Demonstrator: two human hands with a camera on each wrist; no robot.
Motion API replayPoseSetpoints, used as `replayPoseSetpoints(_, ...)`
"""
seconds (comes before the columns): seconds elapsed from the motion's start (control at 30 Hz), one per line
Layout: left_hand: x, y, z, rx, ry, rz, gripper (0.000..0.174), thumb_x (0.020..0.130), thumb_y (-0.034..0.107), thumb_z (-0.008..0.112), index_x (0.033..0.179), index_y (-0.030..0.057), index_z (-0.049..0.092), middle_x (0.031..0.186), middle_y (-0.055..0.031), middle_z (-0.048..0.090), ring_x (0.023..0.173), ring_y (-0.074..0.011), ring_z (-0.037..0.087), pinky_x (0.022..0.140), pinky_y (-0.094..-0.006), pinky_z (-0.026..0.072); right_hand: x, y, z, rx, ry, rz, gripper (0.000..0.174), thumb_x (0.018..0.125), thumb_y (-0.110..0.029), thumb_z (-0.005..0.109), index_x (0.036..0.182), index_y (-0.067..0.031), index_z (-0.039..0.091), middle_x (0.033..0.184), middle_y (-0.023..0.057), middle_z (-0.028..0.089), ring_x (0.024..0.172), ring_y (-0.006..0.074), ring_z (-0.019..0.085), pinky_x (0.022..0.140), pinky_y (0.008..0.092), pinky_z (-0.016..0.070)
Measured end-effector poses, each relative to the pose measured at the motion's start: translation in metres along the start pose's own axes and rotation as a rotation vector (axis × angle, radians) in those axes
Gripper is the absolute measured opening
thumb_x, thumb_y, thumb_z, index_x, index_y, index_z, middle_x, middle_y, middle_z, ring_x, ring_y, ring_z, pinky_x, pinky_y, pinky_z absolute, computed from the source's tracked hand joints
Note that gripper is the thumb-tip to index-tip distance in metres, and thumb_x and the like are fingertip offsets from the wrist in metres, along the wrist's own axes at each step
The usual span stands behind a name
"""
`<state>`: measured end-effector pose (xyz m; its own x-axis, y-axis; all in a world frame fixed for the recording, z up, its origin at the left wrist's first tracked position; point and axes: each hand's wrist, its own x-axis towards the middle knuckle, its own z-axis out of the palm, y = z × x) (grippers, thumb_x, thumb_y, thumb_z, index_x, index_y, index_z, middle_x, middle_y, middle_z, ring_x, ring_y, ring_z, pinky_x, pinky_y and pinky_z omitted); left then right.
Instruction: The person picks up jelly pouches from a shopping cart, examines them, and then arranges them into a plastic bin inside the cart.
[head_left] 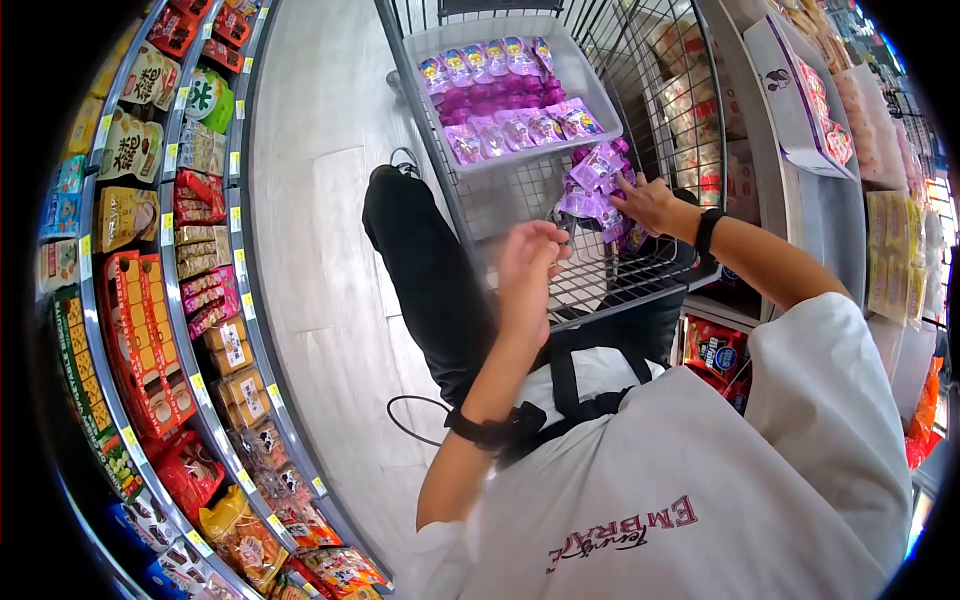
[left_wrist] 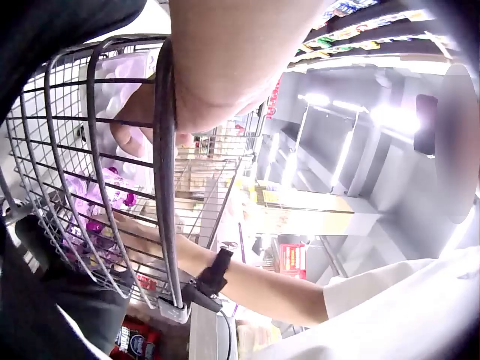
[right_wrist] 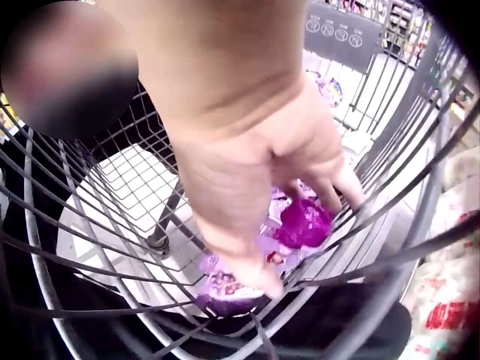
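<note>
My right hand (head_left: 647, 204) reaches down into the shopping cart onto a loose pile of purple spouted pouches (head_left: 597, 172). In the right wrist view its thumb and fingers are spread apart over the pouches, a magenta cap (right_wrist: 304, 223) showing between them. My left hand (head_left: 530, 262) hangs above the near part of the cart, fingers loosely bent, holding nothing. A translucent plastic bin (head_left: 545, 155) sits farther forward in the cart. Pouches stand in two rows (head_left: 490, 62) inside it, printed sides outward, caps meeting in the middle.
Wire walls of the shopping cart (head_left: 690, 150) surround the pouches, and its near rim runs beside my knees. Shelves of packaged snacks (head_left: 205, 250) line the left side. At right stand more goods and an open display box (head_left: 800, 100). Pale floor (head_left: 310, 220) lies between.
</note>
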<state>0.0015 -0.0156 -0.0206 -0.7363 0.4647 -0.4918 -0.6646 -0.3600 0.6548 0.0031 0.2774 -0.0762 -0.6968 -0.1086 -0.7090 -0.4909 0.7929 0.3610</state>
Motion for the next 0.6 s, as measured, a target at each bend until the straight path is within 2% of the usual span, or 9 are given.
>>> replayPoseSetpoints(0.07,0.002,-0.002,-0.002,0.024,-0.015,-0.019,0.019,0.089,0.012,0.055,0.109,0.0123,0.056,0.107,-0.0020,0.064,0.098,-0.0136,0.061,0.082,-0.0293,0.0418,0.008,-0.001,-0.011,-0.013,-0.023,-0.026,0.074,0.073,-0.033,0.079,0.137,-0.0207,0.046,0.132,0.0139,0.047,0.111,0.0417,0.055,0.074,0.0554,0.0548)
replayPoseSetpoints(0.2,0.000,0.000,-0.001,0.017,-0.007,-0.017,0.018,0.089,0.013,0.056,0.107,0.0126,0.056,0.105,-0.0023,0.065,0.096,-0.0131,0.061,0.082,-0.0289,0.0419,0.032,0.006,0.005,-0.005,-0.122,-0.107,0.076,0.074,-0.029,0.078,0.140,-0.0220,0.040,0.128,0.0155,0.050,0.104,0.0413,0.061,0.065,0.0464,0.0584)
replayPoseSetpoints(0.27,0.002,-0.003,-0.001,0.006,-0.010,-0.015,0.016,0.089,0.013,0.056,0.105,0.0129,0.056,0.105,-0.0024,0.065,0.095,-0.0132,0.061,0.082,-0.0290,0.0419,0.040,0.006,0.009,0.159,0.020,-0.141,0.087,0.069,-0.023,0.082,0.143,-0.0224,0.035,0.128,0.0184,0.050,0.107,0.0399,0.061,0.069,0.0435,0.0583)
replayPoseSetpoints(0.3,0.002,-0.003,-0.002,0.000,-0.012,-0.018,0.015,0.089,0.013,0.056,0.104,0.0132,0.056,0.105,-0.0025,0.065,0.095,-0.0132,0.061,0.082,-0.0290,0.0419,0.042,-0.003,0.008,0.316,0.080,-0.027,0.105,0.061,-0.017,0.087,0.148,-0.0256,0.029,0.132,0.0229,0.048,0.110,0.0399,0.060,0.080,0.0433,0.0560)
replayPoseSetpoints(0.33,0.002,-0.003,-0.002,-0.004,-0.003,-0.017,0.015,0.089,0.013,0.056,0.104,0.0132,0.056,0.105,-0.0025,0.065,0.095,-0.0132,0.061,0.082,-0.0290,0.0419,0.043,-0.008,0.007,0.313,0.080,-0.036,0.105,0.061,-0.017,0.087,0.148,-0.0256,0.029,0.132,0.0229,0.048,0.110,0.0399,0.060,0.080,0.0433,0.0560)
replayPoseSetpoints(0.43,0.003,-0.004,-0.001,-0.025,-0.021,-0.002,0.012,0.089,0.013,0.057,0.101,0.0136,0.056,0.103,-0.0024,0.065,0.094,-0.0136,0.062,0.082,-0.0291,0.0418,0.046,-0.025,-0.002,0.218,0.087,-0.145,0.133,0.050,-0.019,0.093,0.154,-0.0259,0.010,0.138,0.0252,0.043,0.117,0.0410,0.055,0.094,0.0455,0.0483)
replayPoseSetpoints(0.53,0.003,-0.003,-0.001,0.011,-0.029,-0.011,0.011,0.089,0.013,0.057,0.100,0.0137,0.057,0.101,-0.0020,0.065,0.093,-0.0135,0.062,0.082,-0.0289,0.0418,0.054,-0.043,-0.008,0.184,0.088,-0.037,0.134,0.049,-0.020,0.093,0.154,-0.0268,0.010,0.136,0.0240,0.046,0.119,0.0377,0.054,0.098,0.0453,0.0429)
replayPoseSetpoints(0.57,0.003,-0.004,-0.002,0.007,-0.038,0.002,0.011,0.089,0.013,0.057,0.100,0.0135,0.057,0.101,-0.0019,0.065,0.093,-0.0134,0.062,0.082,-0.0288,0.0417,0.060,-0.044,-0.010,0.205,0.095,-0.073,0.108,0.067,-0.014,0.084,0.151,-0.0339,0.019,0.141,0.0225,0.043,0.122,0.0464,0.049,0.091,0.0546,0.0508)
replayPoseSetpoints(0.6,0.002,-0.004,-0.002,0.002,-0.045,0.014,0.011,0.088,0.013,0.057,0.099,0.0133,0.057,0.100,-0.0017,0.065,0.092,-0.0133,0.062,0.082,-0.0288,0.0417,0.066,-0.044,-0.007,0.211,0.095,-0.084,0.108,0.067,-0.014,0.084,0.151,-0.0339,0.019,0.141,0.0225,0.043,0.122,0.0464,0.049,0.091,0.0546,0.0508)
